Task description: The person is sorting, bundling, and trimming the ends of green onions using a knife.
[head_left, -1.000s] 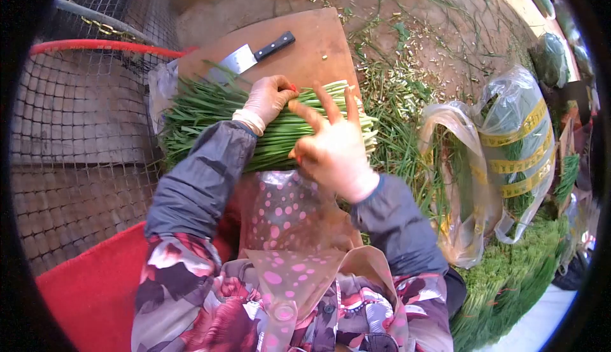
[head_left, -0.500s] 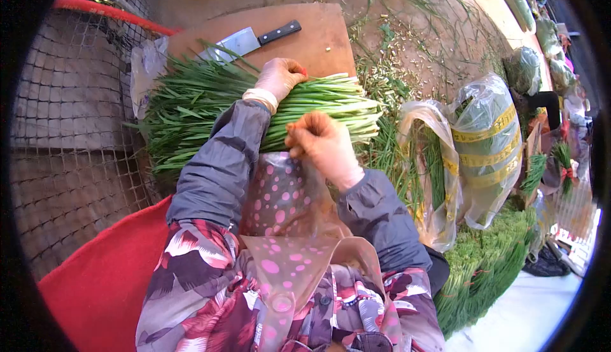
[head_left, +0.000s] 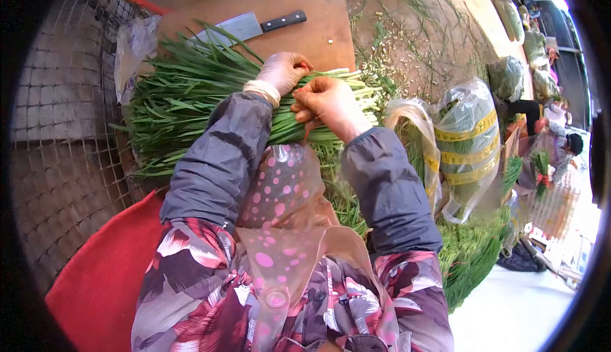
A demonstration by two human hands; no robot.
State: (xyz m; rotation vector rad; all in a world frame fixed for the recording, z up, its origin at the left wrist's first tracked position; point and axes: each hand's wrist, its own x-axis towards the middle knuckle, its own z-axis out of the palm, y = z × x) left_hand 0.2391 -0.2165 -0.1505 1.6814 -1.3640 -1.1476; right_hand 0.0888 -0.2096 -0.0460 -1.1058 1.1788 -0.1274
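A thick bunch of garlic chives (head_left: 191, 107) lies across a brown cutting board (head_left: 321, 37), green leaves to the left and pale stems to the right. My left hand (head_left: 283, 75), in a thin glove, rests on the bunch's far side, its fingers closed on a red tie (head_left: 305, 66). Nearer to me, over the stems, my right hand (head_left: 334, 105) pinches a strand of the tie, and a reddish end hangs below those fingers. How the tie runs around the bunch is mostly hidden. Behind the bunch lies a knife (head_left: 245, 29) with a black handle.
Trimmed stem ends (head_left: 398, 66) litter the surface right of the board. A taped clear plastic bag (head_left: 468, 145) of greens stands at the right, above more bunched chives (head_left: 474, 256). Wire netting (head_left: 57, 110) and a red cloth (head_left: 105, 256) are at the left.
My right hand has moved up and closer to my left hand, over the stems. A reddish tie end now shows hanging below it. The camera view has shifted slightly.
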